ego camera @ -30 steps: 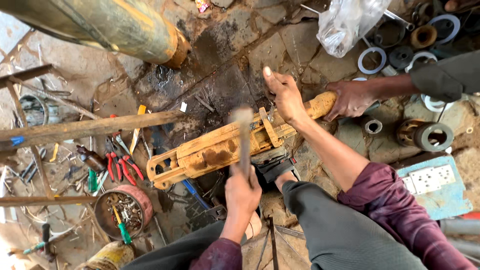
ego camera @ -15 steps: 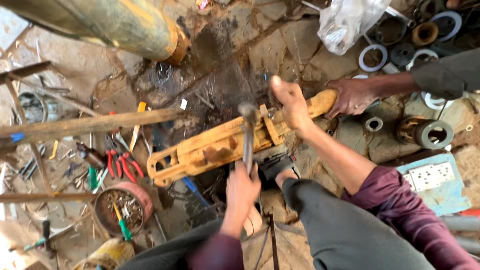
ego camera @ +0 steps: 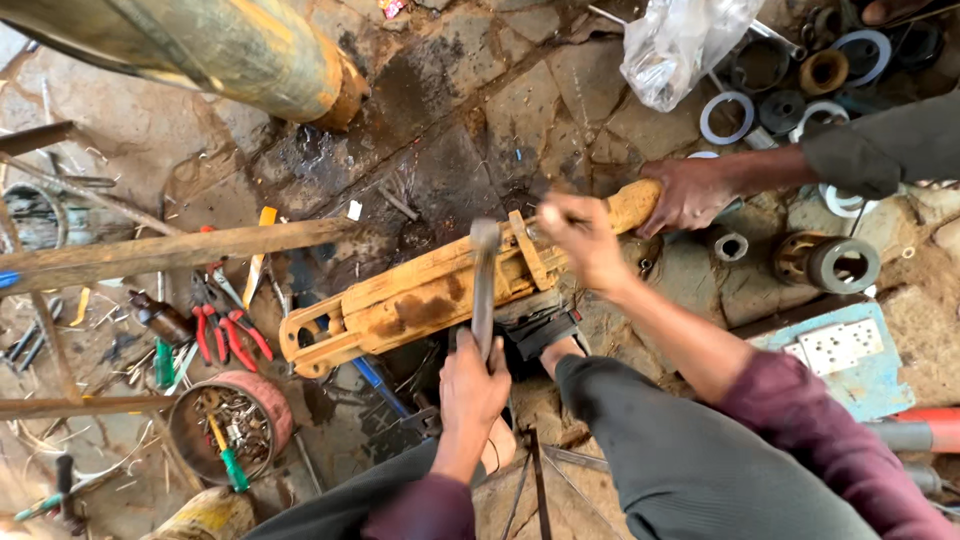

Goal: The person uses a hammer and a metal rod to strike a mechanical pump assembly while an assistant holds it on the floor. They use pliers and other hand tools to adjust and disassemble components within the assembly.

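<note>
1. Right now the yellow hydraulic cylinder [ego camera: 430,295] is the landmark: it lies on the stone floor [ego camera: 470,110], long axis running from its forked clevis end at lower left up to its rounded end at upper right.
2. Across that cylinder stands the hammer [ego camera: 483,290], its handle nearly at right angles to the long axis, its grey head resting at or just above the cylinder's upper edge near the raised collar.
3. Left hand [ego camera: 472,385] sits on the near side of the cylinder, just below it, fingers wrapped tight around the lower end of the hammer handle, forearm reaching in from the bottom edge.
4. Right hand [ego camera: 580,240] is the closer one to the cylinder: it lies over the top just right of the collar, fingers curled, and seems to pinch a small, blurred object at the fingertips; I cannot tell what.
5. Another person's hand [ego camera: 690,195] comes in from the right and clasps the cylinder's rounded far end, steadying it.
6. Left of the clevis end lie red-handled pliers [ego camera: 225,335], and below them a round tin of bits [ego camera: 228,420].
</note>
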